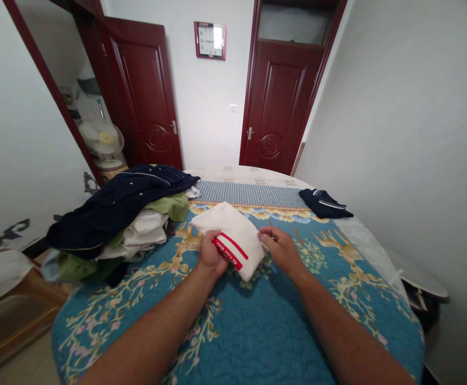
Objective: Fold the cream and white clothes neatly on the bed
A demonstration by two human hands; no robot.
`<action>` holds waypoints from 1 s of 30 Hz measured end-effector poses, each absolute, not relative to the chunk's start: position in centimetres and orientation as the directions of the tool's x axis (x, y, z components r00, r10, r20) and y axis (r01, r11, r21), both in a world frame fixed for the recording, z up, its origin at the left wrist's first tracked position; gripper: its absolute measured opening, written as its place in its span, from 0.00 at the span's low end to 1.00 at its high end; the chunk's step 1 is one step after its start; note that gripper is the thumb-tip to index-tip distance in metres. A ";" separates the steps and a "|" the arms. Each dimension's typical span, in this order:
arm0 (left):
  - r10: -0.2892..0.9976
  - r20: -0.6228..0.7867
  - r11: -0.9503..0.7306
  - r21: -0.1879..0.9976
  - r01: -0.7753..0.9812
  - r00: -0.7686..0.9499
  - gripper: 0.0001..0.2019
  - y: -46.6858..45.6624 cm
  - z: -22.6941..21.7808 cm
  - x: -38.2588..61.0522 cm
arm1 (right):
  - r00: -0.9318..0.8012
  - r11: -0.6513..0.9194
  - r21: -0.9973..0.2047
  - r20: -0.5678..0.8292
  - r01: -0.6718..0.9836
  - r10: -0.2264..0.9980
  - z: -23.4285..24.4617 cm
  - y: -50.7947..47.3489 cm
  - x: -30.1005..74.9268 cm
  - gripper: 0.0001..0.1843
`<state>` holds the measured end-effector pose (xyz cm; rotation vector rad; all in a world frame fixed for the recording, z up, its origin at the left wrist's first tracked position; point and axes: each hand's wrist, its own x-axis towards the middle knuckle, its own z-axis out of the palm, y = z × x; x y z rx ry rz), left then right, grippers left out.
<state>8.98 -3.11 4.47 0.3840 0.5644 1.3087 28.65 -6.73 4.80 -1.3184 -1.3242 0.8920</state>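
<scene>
A folded white garment with a red stripe point(233, 235) lies on the blue flowered bedspread point(257, 331). My left hand point(211, 252) is closed on its near left edge, right at the red stripe. My right hand point(280, 246) pinches the garment's right edge with curled fingers. Both forearms reach in from the bottom of the view.
A heap of clothes point(116, 219), navy, green and white, sits at the bed's left. A folded navy garment point(324, 203) lies at the far right. A fan point(104, 143) stands by an open doorway; two dark red doors point(276, 101) close the far wall.
</scene>
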 end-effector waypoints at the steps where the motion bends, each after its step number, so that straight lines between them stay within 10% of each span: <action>1: 0.977 -0.173 0.202 0.559 -0.804 0.126 0.14 -2.6 4.6 8.4 | 0.157 0.041 -0.964 0.084 0.262 0.984 4.4 -6.3 29.2 0.18; 6: 0.990 -0.131 0.118 0.568 -0.814 0.052 0.18 -1.2 5.0 6.3 | -0.109 -0.445 -0.896 -0.441 -0.009 0.891 3.2 -5.8 29.6 0.36; 9: 0.987 -0.144 0.135 0.533 -0.835 0.067 0.20 -1.4 5.0 6.3 | -0.409 -0.551 -0.798 -0.431 -0.245 0.805 3.0 -6.5 27.6 0.42; 18: 0.969 -0.156 0.240 0.421 -0.875 0.191 0.28 -2.3 5.2 7.3 | -0.007 -0.139 -0.605 -0.215 -0.784 0.977 1.0 -5.5 22.5 0.28; 23: 0.976 -0.153 0.206 0.455 -0.866 0.153 0.28 -2.0 5.2 7.1 | 0.206 -0.012 -0.812 -0.162 -0.584 0.965 0.5 -4.6 24.4 0.31; 26: 0.989 -0.124 0.135 0.494 -0.859 0.084 0.26 -1.7 5.1 6.8 | 0.459 0.163 -0.984 0.113 -0.070 0.881 1.4 -5.3 25.5 0.39; 30: 0.998 -0.056 0.052 0.549 -0.834 0.025 0.22 -1.3 4.6 6.6 | 0.261 0.385 -0.820 0.518 0.424 0.815 3.0 -7.4 25.1 0.36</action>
